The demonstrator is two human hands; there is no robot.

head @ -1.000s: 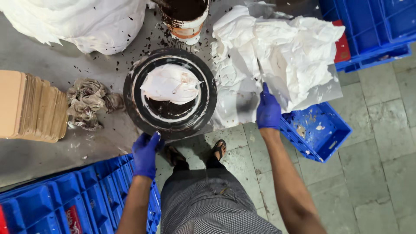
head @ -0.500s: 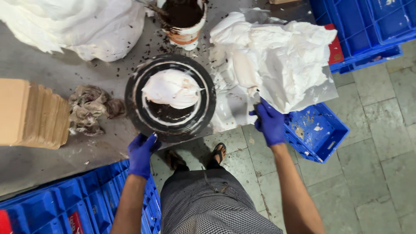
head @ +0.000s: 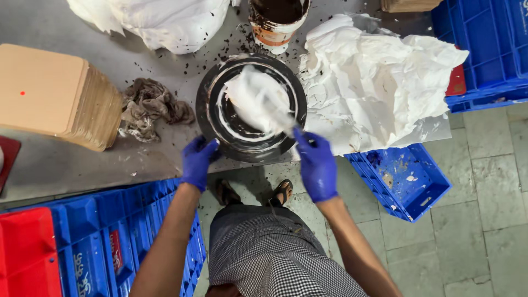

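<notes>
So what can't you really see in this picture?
- Head view: the white sheet over the round black mould is motion-blurred, and it covers the mould's middle.
- What the blue-gloved right hand pinches: blurred, cannot tell.
- The brown-filled bucket and white sack are cut off by the top edge.
- The blue-gloved left hand covers part of the mould's rim.

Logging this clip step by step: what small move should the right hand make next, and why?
Probably lay the white sheet flat into the round black pan. The right hand holds the sheet's edge over the pan, where it looks lifted and blurred, while the left hand grips the near rim.
</notes>
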